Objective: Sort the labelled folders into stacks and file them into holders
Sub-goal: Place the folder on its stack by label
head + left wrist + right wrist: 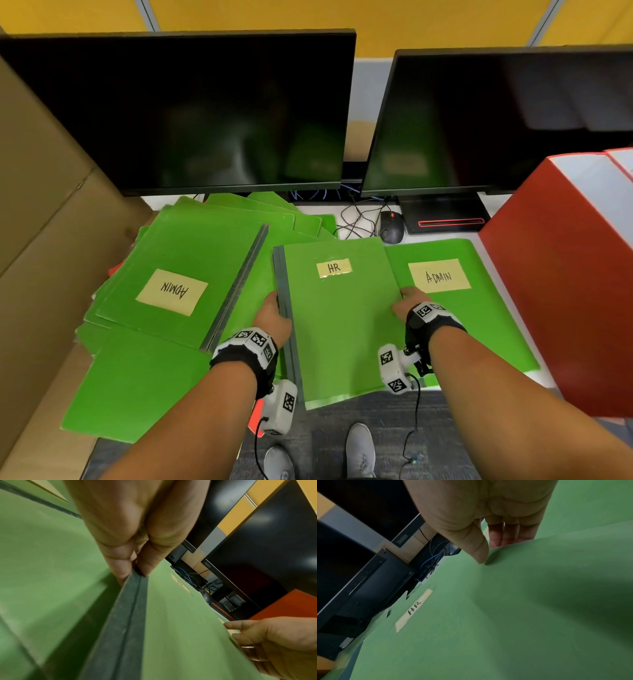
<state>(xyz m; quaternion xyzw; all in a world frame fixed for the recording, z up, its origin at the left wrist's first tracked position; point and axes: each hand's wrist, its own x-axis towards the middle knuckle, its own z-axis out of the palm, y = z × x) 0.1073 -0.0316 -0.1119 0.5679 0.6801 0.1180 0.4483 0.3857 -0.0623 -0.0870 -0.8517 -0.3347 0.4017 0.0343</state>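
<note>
A green folder labelled HR (pixel 339 318) with a dark spine is held between both hands above the desk's front edge. My left hand (pixel 274 317) pinches its dark spine (pixel 130 608), thumb on top and fingers beneath. My right hand (pixel 406 303) grips its right edge, thumb (pixel 479 553) on the cover and fingers under it. Under that edge lies a green folder labelled ADMIN (pixel 476 308). To the left, another ADMIN folder (pixel 178 277) tops a loose pile of green folders (pixel 137 383).
Two dark monitors (pixel 178 113) (pixel 507 120) stand at the back. A red file holder (pixel 568 274) stands at the right, a cardboard box (pixel 37 240) at the left. A black mouse (pixel 392 226) and cables lie behind the folders.
</note>
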